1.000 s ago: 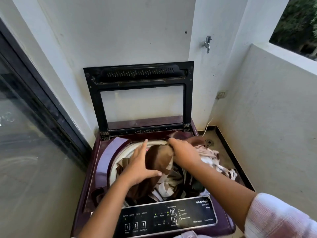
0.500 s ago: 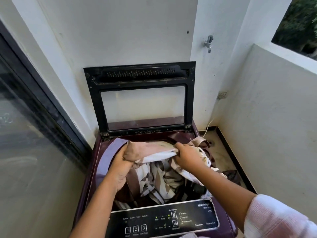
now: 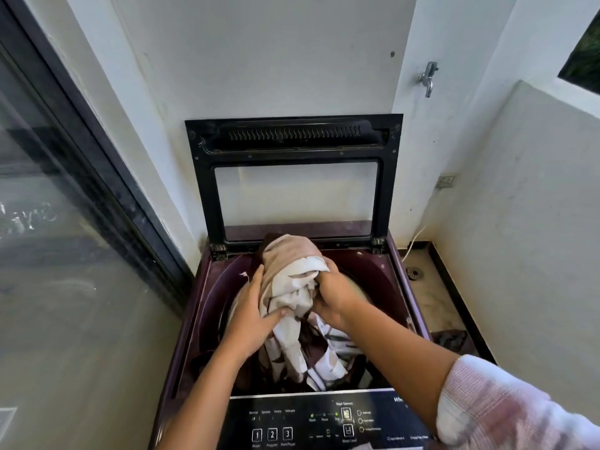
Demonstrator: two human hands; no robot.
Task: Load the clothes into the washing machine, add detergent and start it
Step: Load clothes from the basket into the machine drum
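2 hands, both mine, hold the clothes, a bunched wad of beige, white and brown-patterned fabric, over the open drum of the washing machine. My left hand clasps the wad's left side, fingers laid up along the cloth and thumb pressed into its front. My right hand grips the right side with its fingers curled into the folds. The top of the wad rises to about the level of the hinges, and its lower part trails down into the drum, where more patterned and dark brown fabric lies.

The machine's maroon top surrounds the opening. Its lid, a black frame with a clear window, stands upright against the white wall behind. Nearest me is the dark control panel, with 3 buttons numbered 1, 2 and 3 at its left. My pink and white sleeve covers my right upper arm at the lower right.

Left of the machine is a large glass door in a dark frame. On the wall at upper right is a metal tap, and lower down a socket. On the floor to the right are a round drain and a dark cloth near the machine's side.
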